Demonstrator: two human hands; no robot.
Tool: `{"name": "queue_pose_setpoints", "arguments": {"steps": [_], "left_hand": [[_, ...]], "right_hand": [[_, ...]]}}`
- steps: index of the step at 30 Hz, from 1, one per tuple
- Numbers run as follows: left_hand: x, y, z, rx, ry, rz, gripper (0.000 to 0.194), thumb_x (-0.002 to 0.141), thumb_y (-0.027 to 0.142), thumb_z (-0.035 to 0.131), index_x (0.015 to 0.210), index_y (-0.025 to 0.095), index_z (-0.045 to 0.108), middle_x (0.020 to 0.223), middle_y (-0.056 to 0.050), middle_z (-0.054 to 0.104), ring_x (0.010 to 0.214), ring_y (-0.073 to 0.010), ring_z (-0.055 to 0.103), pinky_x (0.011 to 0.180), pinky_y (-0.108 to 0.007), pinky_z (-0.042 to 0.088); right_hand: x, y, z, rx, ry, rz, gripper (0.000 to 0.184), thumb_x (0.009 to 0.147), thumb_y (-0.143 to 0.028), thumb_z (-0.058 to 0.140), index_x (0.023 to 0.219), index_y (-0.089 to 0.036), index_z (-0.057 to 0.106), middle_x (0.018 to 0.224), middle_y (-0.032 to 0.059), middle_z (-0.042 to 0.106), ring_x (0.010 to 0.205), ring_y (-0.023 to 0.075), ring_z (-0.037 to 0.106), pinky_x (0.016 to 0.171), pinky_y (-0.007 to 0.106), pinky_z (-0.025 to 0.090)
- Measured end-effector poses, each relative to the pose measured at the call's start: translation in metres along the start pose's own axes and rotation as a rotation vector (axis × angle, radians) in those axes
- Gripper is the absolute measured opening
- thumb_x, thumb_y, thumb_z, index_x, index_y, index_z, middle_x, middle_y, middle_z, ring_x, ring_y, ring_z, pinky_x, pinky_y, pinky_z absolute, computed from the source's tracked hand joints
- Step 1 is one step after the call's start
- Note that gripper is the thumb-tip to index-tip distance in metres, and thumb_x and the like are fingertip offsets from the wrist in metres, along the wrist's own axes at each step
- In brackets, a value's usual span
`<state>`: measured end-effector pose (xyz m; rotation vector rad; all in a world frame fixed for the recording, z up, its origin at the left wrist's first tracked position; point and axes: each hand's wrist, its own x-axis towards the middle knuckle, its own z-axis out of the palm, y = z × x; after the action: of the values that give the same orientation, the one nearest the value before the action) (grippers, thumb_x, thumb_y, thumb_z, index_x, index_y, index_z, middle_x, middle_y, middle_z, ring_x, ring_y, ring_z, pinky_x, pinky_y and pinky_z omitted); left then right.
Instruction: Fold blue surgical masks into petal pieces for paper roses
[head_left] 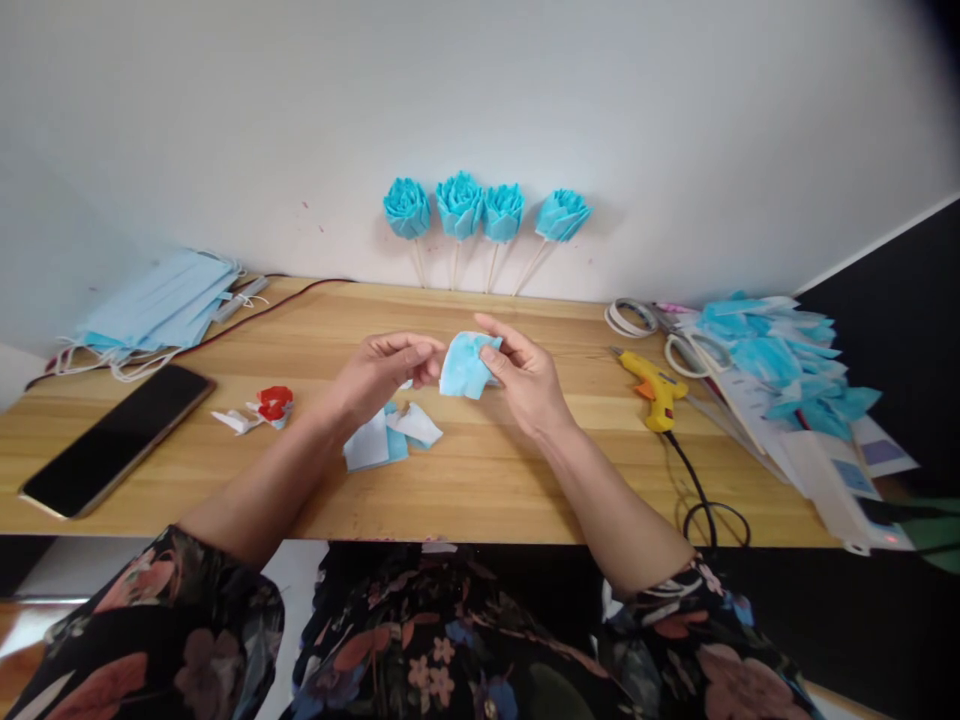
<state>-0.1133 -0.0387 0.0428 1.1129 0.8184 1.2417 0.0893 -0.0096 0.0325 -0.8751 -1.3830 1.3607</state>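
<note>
My right hand (529,375) pinches a light blue mask-fabric piece (466,366) between thumb and fingers. The piece is slightly curved, with a pale left edge. Just left of it, the thumb and fingers of my left hand (394,368) are pressed together. Anything between them is hidden, and I cannot tell whether they touch the piece's edge. Under my left hand, cut blue and white fabric pieces (371,442) lie on the wooden table (480,490).
Several blue fabric roses (460,205) on sticks lean against the wall. Masks (157,305), a phone (116,440) and red-and-white scraps (274,403) lie left. Right are a yellow glue gun (654,390), tape (630,318), scissors (697,355) and piled blue fabric (780,350).
</note>
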Motion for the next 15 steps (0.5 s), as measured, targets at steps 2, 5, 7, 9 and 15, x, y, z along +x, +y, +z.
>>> {"name": "queue_pose_setpoints", "arguments": {"steps": [2, 5, 7, 9, 15], "left_hand": [[0.002, 0.001, -0.002, -0.010, 0.072, 0.023, 0.029, 0.076, 0.044, 0.081, 0.088, 0.018, 0.079, 0.070, -0.003, 0.067, 0.059, -0.0104, 0.056, 0.054, -0.023, 0.042], [0.001, 0.002, 0.001, 0.119, 0.161, 0.087, 0.032, 0.078, 0.047, 0.078, 0.088, 0.017, 0.077, 0.072, -0.003, 0.067, 0.058, -0.0099, 0.053, 0.053, -0.022, 0.043], [-0.001, 0.003, 0.006, 0.221, 0.166, 0.118, 0.033, 0.078, 0.048, 0.079, 0.089, 0.017, 0.076, 0.075, -0.003, 0.068, 0.059, -0.0093, 0.053, 0.055, -0.022, 0.044], [-0.003, 0.005, 0.012, 0.258, 0.145, 0.127, 0.034, 0.074, 0.047, 0.081, 0.088, 0.017, 0.075, 0.074, -0.002, 0.068, 0.059, -0.0091, 0.053, 0.055, -0.021, 0.044], [-0.004, 0.005, 0.012, 0.235, 0.140, 0.102, 0.029, 0.075, 0.042, 0.080, 0.069, 0.016, 0.068, 0.058, 0.001, 0.058, 0.054, -0.0086, 0.048, 0.053, -0.023, 0.038]], "right_hand": [[0.001, 0.000, -0.001, 0.005, 0.017, 0.004, 0.049, 0.079, -0.045, 0.075, 0.126, -0.031, 0.070, 0.090, -0.0010, 0.069, 0.074, 0.0119, 0.059, 0.071, 0.029, 0.054], [-0.001, -0.001, 0.000, -0.036, 0.021, -0.009, 0.048, 0.079, -0.045, 0.075, 0.124, -0.031, 0.071, 0.093, 0.0000, 0.071, 0.079, 0.0140, 0.061, 0.075, 0.031, 0.056], [-0.003, 0.000, 0.003, -0.083, 0.010, -0.019, 0.047, 0.080, -0.047, 0.075, 0.124, -0.031, 0.071, 0.095, 0.0005, 0.072, 0.082, 0.0156, 0.063, 0.079, 0.033, 0.057], [-0.006, 0.001, 0.005, -0.110, -0.007, -0.025, 0.047, 0.080, -0.049, 0.075, 0.124, -0.032, 0.071, 0.096, 0.0006, 0.072, 0.083, 0.0163, 0.063, 0.081, 0.035, 0.057], [-0.007, 0.004, 0.008, -0.117, -0.043, -0.024, 0.045, 0.081, -0.048, 0.075, 0.123, -0.031, 0.072, 0.100, 0.0015, 0.073, 0.085, 0.0161, 0.064, 0.083, 0.035, 0.056]]}}
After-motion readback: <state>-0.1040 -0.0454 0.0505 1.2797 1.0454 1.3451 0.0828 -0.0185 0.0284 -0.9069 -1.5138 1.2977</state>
